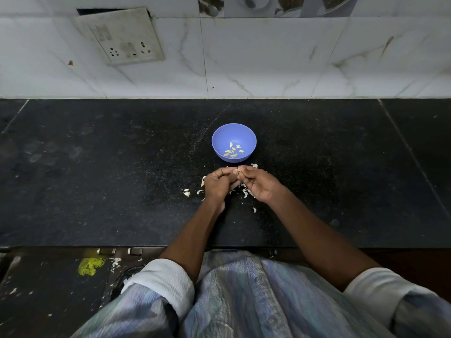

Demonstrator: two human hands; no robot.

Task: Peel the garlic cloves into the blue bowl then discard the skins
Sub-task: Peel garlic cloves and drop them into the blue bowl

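Observation:
A blue bowl stands on the black counter, with several peeled garlic cloves lying in its bottom. Just in front of it my left hand and my right hand meet, fingers curled. Between their fingertips a small pale garlic clove is pinched; most of it is hidden by the fingers. White garlic skins lie scattered on the counter under and around both hands, and one unpeeled piece lies to the left of my left hand.
The black stone counter runs wide to both sides. A tiled wall with a switch plate rises behind it. On the floor at lower left lie a yellow mesh scrap and more white skins.

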